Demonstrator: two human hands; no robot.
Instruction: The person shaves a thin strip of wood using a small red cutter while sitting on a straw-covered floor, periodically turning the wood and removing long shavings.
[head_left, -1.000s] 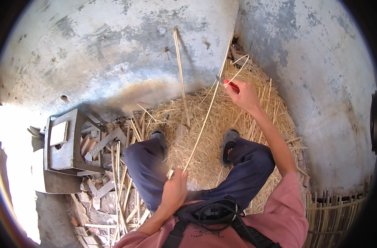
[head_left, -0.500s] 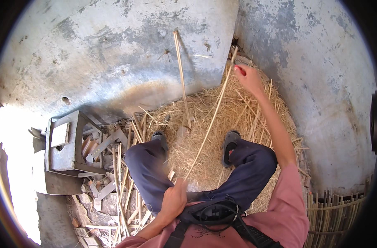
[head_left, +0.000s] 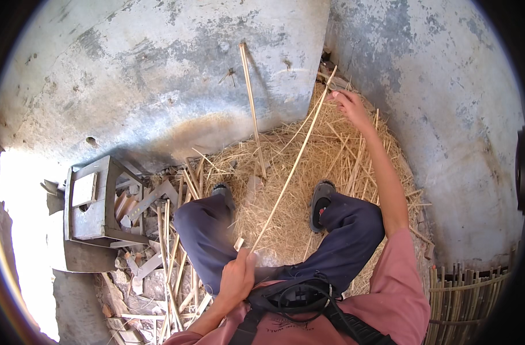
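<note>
Left fingers (head_left: 238, 275) clenched round a pale strip (head_left: 292, 164), right fingers (head_left: 344, 99) unclear in grip, straw (head_left: 274, 210) beneath, box (head_left: 91, 223) leftward.

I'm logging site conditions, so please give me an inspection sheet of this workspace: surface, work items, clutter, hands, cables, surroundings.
Surface: loose straw, spread unevenly.
Work items: one long pale strip, slanting from near the waist up toward the wall corner.
Clutter: pale sticks and rubble on the left, near a worn wooden box; a separate stick stands upright by the wall.
Hands: left hand closed around the strip's near end; right hand by its far end, grip unclear.
Cables: black cable, looped at the waist.
Surroundings: patchy, stained walls; bright opening left; cane screen lower right.
</note>
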